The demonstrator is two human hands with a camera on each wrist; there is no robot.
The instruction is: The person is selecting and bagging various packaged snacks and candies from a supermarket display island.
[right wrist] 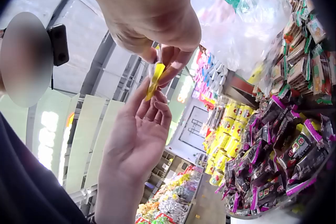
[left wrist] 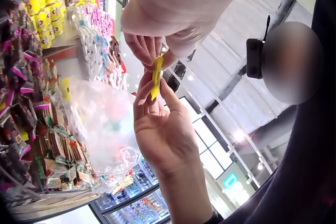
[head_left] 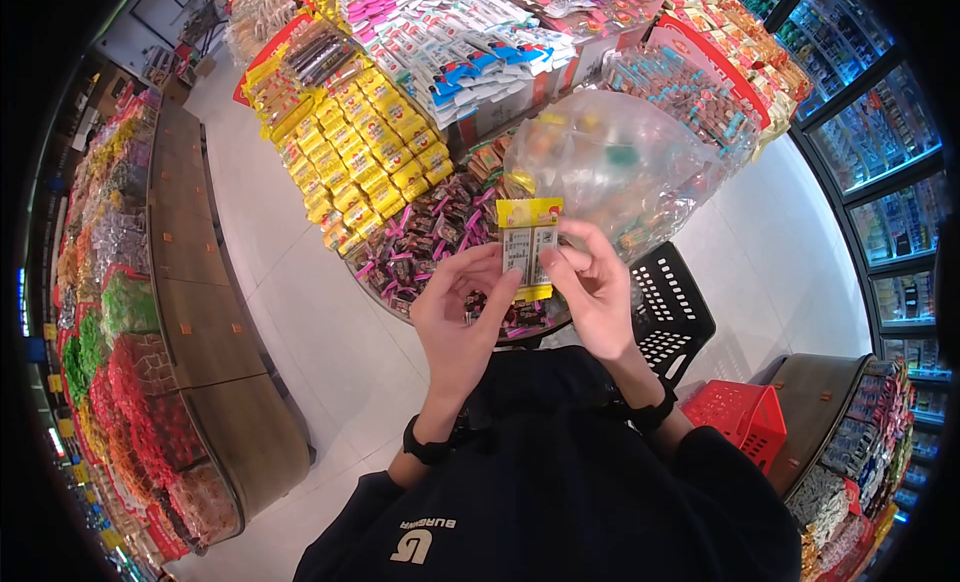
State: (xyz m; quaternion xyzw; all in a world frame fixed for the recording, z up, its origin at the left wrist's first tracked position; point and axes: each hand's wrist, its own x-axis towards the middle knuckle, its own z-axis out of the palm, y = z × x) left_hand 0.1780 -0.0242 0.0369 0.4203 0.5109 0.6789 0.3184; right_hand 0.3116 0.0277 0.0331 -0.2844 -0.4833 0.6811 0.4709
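A small yellow snack packet (head_left: 518,244) with a printed white label panel is held up over the candy display, label side facing the head camera. My left hand (head_left: 458,300) pinches its left edge, thumb across the front. On the other side my right hand (head_left: 598,292) pinches the right edge between thumb and fingers. Both wrist views show the packet (left wrist: 156,79) nearly edge-on between the two sets of fingertips. Below the hands lies a heap of dark wrapped candies (head_left: 440,222) with pink ends. Their palms partly hide that heap.
Stacked yellow packs (head_left: 355,147) stand at the display's left. A large clear plastic bag (head_left: 620,167) covers goods at its right. A black perforated basket (head_left: 672,307) and a red basket (head_left: 740,417) are to my right. A candy counter (head_left: 215,332) runs along the left.
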